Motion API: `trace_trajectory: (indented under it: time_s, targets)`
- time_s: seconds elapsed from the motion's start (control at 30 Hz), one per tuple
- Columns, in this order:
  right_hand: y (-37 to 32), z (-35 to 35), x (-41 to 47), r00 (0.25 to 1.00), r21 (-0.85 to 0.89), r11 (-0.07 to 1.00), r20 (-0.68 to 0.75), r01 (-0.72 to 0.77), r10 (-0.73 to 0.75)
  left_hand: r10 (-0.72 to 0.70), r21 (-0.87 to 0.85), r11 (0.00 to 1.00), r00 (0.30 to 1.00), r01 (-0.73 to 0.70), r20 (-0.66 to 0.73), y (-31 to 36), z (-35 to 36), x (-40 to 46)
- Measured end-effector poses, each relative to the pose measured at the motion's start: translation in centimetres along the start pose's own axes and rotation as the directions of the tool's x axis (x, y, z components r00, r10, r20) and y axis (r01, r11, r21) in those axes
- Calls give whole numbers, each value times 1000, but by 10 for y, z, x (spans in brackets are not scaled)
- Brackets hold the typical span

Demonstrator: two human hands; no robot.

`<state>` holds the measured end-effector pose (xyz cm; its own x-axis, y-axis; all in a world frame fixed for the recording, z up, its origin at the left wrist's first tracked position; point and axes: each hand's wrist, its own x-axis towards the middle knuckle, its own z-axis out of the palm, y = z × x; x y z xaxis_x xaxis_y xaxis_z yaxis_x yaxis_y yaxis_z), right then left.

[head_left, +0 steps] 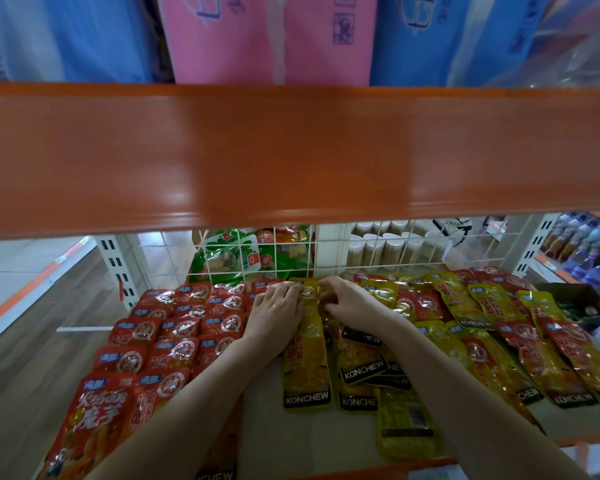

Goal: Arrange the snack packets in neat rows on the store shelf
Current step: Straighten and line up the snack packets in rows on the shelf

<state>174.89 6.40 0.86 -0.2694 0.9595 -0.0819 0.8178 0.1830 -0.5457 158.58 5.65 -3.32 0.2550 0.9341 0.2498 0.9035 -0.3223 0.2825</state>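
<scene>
Both hands meet near the shelf's [257, 420] back edge: the left hand [274, 315] rests flat and the right hand [347, 303] pinches a long yellow plastic snack packet [307, 358], red packets [174, 341] alongside.

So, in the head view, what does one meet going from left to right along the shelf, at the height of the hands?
red packets in rows → left hand → yellow packet under both hands → right hand → mixed pile of yellow and red packets
</scene>
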Motion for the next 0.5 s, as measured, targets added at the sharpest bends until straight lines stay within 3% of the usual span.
trace_trajectory:
  time_s: [0.2, 0.33, 0.5]
  targets:
    - [-14, 6, 2, 998, -247, 967, -20, -59, 56, 28, 7, 1000, 998, -28, 57, 2, -2, 3]
    - [-16, 0, 5, 995, -185, 978, -7, -95, 95, 16, 25, 1000, 996, -18, 90, 3, -6, 3]
    - [-14, 0, 4, 988, -148, 989, -156, -5, -18, 43, -68, 997, 997, -39, 63, 5, -17, 1]
